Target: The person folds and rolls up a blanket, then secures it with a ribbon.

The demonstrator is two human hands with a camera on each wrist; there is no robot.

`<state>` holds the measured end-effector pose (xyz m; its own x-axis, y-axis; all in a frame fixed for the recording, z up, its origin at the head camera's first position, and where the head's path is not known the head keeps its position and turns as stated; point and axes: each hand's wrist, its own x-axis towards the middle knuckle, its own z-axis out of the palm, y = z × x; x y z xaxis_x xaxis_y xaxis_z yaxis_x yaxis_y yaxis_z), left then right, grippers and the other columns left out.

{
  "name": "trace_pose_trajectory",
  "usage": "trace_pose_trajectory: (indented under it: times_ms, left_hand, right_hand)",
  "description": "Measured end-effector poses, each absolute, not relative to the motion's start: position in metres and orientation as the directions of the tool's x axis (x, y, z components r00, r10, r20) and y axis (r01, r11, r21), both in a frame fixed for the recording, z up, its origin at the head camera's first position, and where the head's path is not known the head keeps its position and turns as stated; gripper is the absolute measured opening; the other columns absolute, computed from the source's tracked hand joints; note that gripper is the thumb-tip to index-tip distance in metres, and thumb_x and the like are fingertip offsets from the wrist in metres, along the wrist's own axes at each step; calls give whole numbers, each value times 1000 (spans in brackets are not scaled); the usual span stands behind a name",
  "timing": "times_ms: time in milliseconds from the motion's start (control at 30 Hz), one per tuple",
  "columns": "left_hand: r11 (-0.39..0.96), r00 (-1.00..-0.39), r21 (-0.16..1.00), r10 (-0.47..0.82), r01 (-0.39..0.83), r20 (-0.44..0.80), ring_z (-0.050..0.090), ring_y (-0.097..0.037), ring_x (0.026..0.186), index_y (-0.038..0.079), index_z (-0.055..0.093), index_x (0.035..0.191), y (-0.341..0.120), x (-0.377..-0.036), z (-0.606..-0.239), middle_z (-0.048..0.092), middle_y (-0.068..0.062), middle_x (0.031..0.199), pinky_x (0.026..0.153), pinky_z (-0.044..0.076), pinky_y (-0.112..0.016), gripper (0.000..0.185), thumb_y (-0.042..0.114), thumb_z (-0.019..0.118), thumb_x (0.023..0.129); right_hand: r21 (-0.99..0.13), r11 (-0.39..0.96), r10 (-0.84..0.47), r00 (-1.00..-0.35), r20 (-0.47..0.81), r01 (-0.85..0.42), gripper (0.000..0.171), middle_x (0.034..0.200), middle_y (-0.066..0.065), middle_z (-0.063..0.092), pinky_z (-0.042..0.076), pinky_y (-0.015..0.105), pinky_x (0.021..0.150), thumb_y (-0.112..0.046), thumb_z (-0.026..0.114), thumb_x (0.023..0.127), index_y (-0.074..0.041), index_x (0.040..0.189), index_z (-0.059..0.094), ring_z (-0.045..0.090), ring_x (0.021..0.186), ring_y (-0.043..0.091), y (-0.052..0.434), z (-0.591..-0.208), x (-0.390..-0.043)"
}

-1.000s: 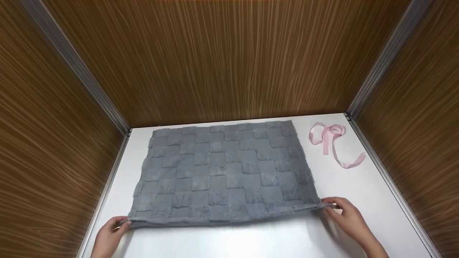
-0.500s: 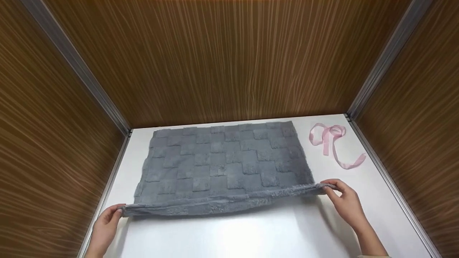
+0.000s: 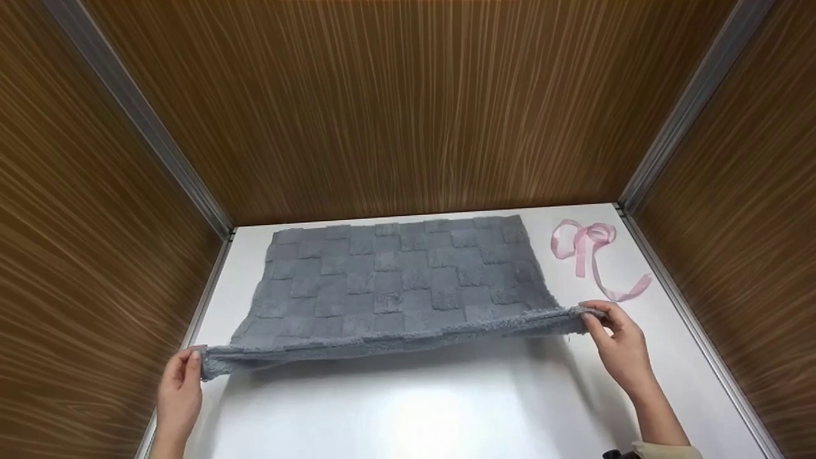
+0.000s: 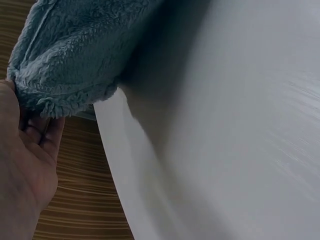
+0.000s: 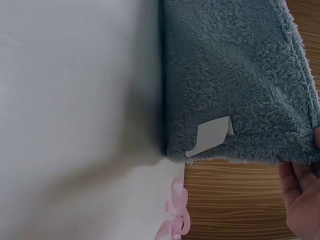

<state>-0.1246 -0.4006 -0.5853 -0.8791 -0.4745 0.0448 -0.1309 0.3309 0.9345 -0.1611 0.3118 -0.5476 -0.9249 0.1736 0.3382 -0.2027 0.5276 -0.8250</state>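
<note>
A grey fluffy towel with a raised checkered pattern lies across the white table, its near edge lifted off the surface. My left hand pinches the near left corner between thumb and fingers. At the near right corner, my right hand pinches the same edge. The left wrist view shows the towel's plush underside hanging from the left fingers. In the right wrist view a small white label is sewn near the towel's edge, close to the right hand.
A loosely curled pink ribbon lies on the white table to the right of the towel. Wood-grain panels stand at the back and both sides, joined by grey metal strips.
Both hands have raised the towel's near edge and carried it away from the person, so more of the towel is off the table. The ribbon has stayed put.
</note>
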Motion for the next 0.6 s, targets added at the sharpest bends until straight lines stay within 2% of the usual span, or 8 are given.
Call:
trace_pose_trajectory:
  times_ms: [233,367,600]
  left_hand:
    - [294,-857,955,-501,-34,123,57,3,107,-2,56,124,-400,-132,-578,61,24,110,89,44,-9,27,18,46,110]
    - [254,-834,966,-521,49,179,59,2,105,-5,58,122,-401,-132,-574,65,20,109,88,45,-10,24,13,49,109]
    - [219,-797,968,-558,125,229,61,-4,98,-8,60,123,-401,-130,-564,68,10,108,82,48,-12,26,12,52,108]
  right_hand:
    - [-808,533,126,-920,372,-253,30,117,8,68,48,9,85,2,62,100,-3,129,66,62,105,-5,316,-542,-162]
    - [-797,549,130,-917,377,-250,33,114,6,70,47,9,84,1,65,99,-5,131,67,63,101,-4,320,-539,-160]
    - [-850,486,252,-898,360,-204,22,98,-4,71,49,11,75,0,77,91,0,113,73,64,89,3,324,-533,-155]
